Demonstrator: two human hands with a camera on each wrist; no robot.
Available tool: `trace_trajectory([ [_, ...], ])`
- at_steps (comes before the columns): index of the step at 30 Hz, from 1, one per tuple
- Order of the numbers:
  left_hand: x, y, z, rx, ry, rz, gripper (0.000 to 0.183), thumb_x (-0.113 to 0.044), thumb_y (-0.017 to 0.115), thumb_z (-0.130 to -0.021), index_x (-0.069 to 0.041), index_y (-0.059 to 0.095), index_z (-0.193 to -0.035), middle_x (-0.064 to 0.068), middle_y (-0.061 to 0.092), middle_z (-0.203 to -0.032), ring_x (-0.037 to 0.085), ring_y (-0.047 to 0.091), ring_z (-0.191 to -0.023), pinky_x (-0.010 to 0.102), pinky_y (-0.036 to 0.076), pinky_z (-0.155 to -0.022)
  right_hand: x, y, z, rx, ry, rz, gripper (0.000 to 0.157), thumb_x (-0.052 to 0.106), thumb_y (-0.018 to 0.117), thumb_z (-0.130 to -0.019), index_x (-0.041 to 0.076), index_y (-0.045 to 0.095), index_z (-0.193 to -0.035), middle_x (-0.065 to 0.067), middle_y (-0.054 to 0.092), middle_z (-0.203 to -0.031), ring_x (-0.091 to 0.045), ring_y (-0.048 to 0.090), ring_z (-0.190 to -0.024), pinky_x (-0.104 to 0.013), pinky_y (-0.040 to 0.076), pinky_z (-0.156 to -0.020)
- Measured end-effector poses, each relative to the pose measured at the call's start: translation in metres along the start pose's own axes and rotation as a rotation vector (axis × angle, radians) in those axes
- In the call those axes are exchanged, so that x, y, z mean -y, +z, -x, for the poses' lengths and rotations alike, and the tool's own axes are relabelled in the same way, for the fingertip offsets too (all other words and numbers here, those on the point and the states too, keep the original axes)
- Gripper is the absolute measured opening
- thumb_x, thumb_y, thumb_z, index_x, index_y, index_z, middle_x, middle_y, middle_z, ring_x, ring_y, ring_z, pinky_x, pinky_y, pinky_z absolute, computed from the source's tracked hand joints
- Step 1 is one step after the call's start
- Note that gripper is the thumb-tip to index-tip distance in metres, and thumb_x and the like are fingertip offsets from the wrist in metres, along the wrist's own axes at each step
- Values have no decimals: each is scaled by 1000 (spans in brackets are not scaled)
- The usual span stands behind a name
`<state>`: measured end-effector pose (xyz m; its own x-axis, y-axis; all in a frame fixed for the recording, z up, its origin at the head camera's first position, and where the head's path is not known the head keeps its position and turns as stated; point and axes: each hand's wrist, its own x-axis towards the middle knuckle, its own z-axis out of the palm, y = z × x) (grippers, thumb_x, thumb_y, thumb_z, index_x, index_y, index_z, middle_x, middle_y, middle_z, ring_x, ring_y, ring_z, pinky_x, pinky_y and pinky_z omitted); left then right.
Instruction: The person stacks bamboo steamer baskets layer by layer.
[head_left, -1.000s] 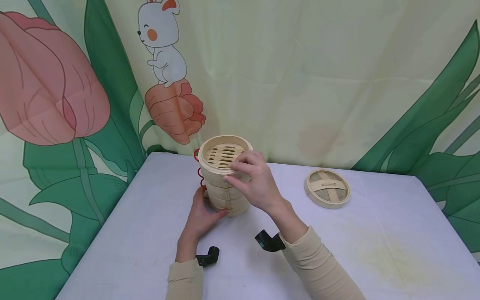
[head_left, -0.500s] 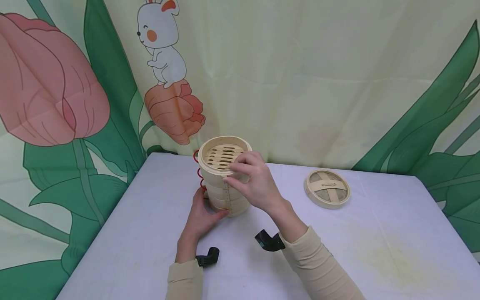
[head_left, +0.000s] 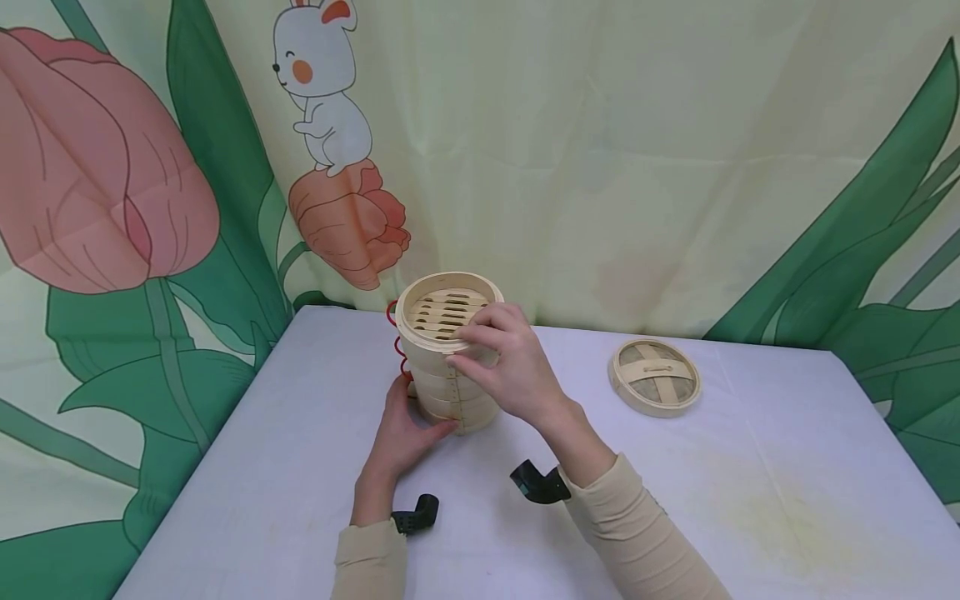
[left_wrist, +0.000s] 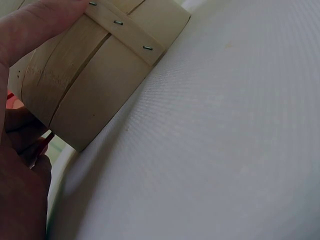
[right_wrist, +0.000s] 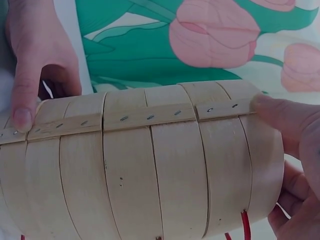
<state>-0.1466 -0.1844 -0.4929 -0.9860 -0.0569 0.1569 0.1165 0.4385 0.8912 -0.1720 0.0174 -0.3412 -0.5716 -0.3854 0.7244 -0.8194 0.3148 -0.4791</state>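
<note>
One basket stack [head_left: 437,377] seems built, gripped by fingers of the left hand [head_left: 402,435] and, higher, the right hand [head_left: 517,364]; right of them, the lid [head_left: 655,377] is left off.

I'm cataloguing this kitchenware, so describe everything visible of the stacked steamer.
The stacked steamer looks like pale bamboo or wood: round tiers, a slotted floor in the open top, stapled seam strips and red loops down one side. It stands upright on the white-covered table. The left hand grips it low; the right hand pinches its top rim.
</note>
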Motion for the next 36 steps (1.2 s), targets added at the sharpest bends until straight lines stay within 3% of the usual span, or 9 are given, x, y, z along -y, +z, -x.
trace_trajectory([
  [11,0,1,0,-8,5,-15,103,-26,91,-72,-2,30,-151,17,37,-150,31,35,-139,51,27,-115,-5,-4,2,-34,-28,-36,33,8,88,-77,0,76,-107,-9,66,-108,-27,55,-110,-39,44,-96],
  [19,-2,1,0,-5,-7,-21,102,-25,91,-73,0,30,-150,20,36,-151,33,33,-141,53,27,-115,-8,-10,5,-53,-22,-46,37,9,87,-79,1,75,-112,-8,66,-116,-26,52,-109,-32,45,-80],
  [28,-1,1,0,-9,6,-23,102,-25,91,-73,0,29,-151,20,36,-151,33,34,-141,54,27,-115,-12,-20,11,-71,-40,-22,42,9,87,-78,1,73,-116,-11,65,-120,-28,52,-118,-41,42,-97],
  [36,-1,2,0,-10,9,-31,102,-27,91,-73,0,30,-150,20,36,-150,34,34,-141,53,27,-115,-16,-35,23,-105,34,10,46,9,87,-78,5,72,-121,-9,63,-125,-30,48,-123,-45,40,-101],
])
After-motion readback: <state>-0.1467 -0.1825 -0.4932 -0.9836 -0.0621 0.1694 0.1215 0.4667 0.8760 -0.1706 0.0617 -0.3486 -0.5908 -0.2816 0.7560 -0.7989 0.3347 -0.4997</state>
